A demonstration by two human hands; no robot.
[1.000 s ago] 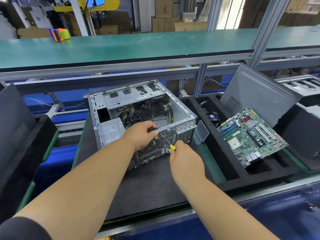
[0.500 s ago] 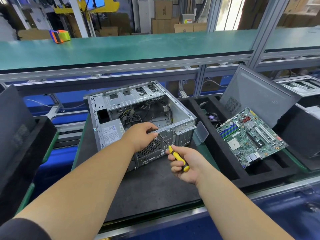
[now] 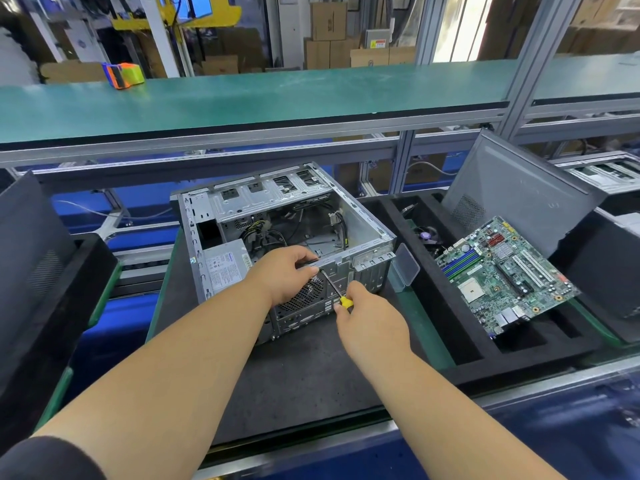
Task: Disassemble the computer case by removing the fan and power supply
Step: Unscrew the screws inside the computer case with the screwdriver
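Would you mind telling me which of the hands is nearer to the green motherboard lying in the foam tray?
Right. The right hand holds the screwdriver at the case's rear panel, nearer the motherboard. The left hand grips the case rim farther left.

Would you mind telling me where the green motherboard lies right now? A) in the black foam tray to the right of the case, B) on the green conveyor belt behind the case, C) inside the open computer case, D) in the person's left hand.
A: the motherboard rests tilted on the black foam tray, right of the computer case.
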